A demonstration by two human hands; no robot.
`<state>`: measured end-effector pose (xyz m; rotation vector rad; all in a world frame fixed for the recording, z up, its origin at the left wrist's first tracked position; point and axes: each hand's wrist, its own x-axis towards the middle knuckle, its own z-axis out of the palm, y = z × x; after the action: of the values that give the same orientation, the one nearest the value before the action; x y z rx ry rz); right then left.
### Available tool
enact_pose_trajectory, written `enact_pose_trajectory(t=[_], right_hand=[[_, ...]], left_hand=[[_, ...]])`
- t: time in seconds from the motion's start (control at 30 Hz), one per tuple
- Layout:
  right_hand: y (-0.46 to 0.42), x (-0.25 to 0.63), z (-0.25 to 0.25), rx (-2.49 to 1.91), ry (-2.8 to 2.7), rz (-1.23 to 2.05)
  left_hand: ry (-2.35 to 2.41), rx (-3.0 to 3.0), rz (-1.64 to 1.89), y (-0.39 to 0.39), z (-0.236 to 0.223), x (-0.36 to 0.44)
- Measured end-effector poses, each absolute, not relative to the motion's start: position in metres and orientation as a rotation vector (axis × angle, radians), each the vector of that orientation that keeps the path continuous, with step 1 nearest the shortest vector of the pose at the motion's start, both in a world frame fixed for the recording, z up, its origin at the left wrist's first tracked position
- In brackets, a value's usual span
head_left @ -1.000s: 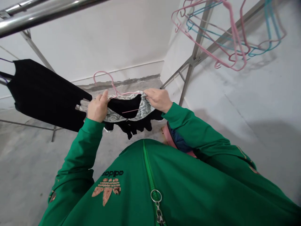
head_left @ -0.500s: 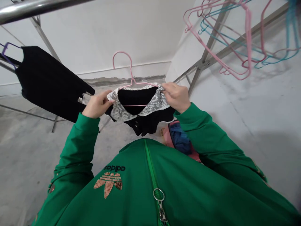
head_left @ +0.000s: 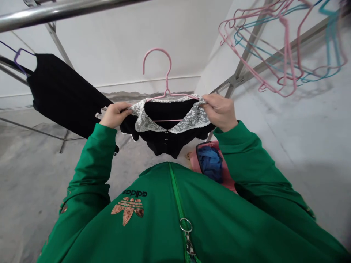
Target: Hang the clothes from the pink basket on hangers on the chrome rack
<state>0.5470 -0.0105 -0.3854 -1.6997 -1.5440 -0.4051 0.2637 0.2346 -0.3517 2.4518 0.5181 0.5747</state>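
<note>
A small black garment [head_left: 167, 140] with a white lace collar [head_left: 142, 118] sits on a pink wire hanger [head_left: 160, 69] in front of my chest. My left hand [head_left: 113, 115] pinches the left end of the collar and shoulder. Over on the other side, my right hand [head_left: 221, 111] grips the right end of the collar. The hanger's hook stands upright above the garment, below the steel rail [head_left: 55, 12]. Both my arms are in green jacket sleeves.
A black dress [head_left: 63, 95] hangs on a purple hanger [head_left: 18, 54] from the rack at left. Several empty pink and blue wire hangers [head_left: 276, 47] hang on the right rail. A pink basket [head_left: 216, 164] with blue cloth stands on the concrete floor below my right arm.
Both hands have lifted the garment and hanger upward and spread the collar wider; the hook now stands upright and the garment hangs flatter.
</note>
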Motion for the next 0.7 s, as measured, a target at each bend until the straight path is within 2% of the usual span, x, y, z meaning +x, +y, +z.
enact_pose_trajectory(t=[0.2, 0.43, 0.57, 0.7], right_hand=[[-0.015, 0.549, -0.387, -1.612, -1.566, -0.397], [-0.014, 0.552, -0.39, -1.713, -1.556, -0.327], [-0.01, 0.547, -0.381, -1.756, -1.559, -0.287], [-0.008, 0.555, -0.373, -1.794, -1.609, -0.194]], left_hand=[[0.631, 2.318, 0.624, 0.247, -0.341, 0.242], [0.563, 2.763, 0.519, 0.22, -0.316, 0.249], [0.502, 2.824, 0.387, 0.198, -0.331, 0.281], [0.653, 2.743, 0.596, 0.193, -0.345, 0.295]])
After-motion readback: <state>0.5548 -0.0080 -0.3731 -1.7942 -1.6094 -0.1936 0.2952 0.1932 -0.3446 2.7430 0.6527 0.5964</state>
